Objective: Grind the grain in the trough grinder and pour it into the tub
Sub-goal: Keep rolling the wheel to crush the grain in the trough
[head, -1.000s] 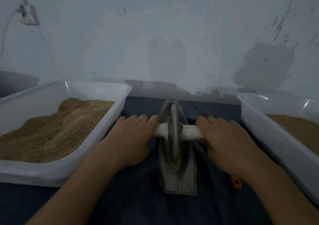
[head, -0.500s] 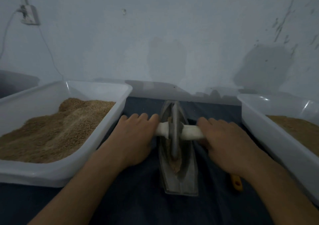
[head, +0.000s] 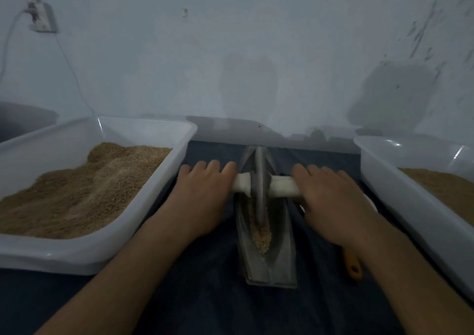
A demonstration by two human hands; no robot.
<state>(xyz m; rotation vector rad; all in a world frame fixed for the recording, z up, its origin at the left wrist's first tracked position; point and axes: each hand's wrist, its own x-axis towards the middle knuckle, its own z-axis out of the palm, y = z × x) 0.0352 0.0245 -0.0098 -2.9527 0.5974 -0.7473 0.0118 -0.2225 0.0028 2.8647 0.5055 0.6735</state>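
Dim room, pale scuffed wall, dark cloth over the worktop (head: 205,296). Trough grinder (head: 266,245) sits dead centre between the two grips, long axis pointing away from the person. Grain (head: 260,234) lies in the groove, mostly on the near side of the wheel (head: 259,180), which stands upright in the trough toward its far end.

White axle handle (head: 282,185) runs crosswise through the wheel. Left hand (head: 202,196) covers its left end, right hand (head: 333,201) its right end; both lie palm-down with fingers fairly straight, pressing on it, not wrapped round as far as I can see. Thumbs hidden underneath, so can't rule out a light hold.

Outward from the left grip: tub (head: 143,211) heaped with grain, just beside the wrist. Outward from the right grip: second tub (head: 410,201), also with grain. An orange handle (head: 352,262) pokes out below the right wrist.

Risks, my read:
- Uneven push left vs right tilts the wheel, it rides up the trough wall and throws grain onto the cloth.
- Trough looks unsecured on cloth; a hard stroke could slide it.
- Flat palms could slip off the handle.
- Near pile may spill over the near lip.
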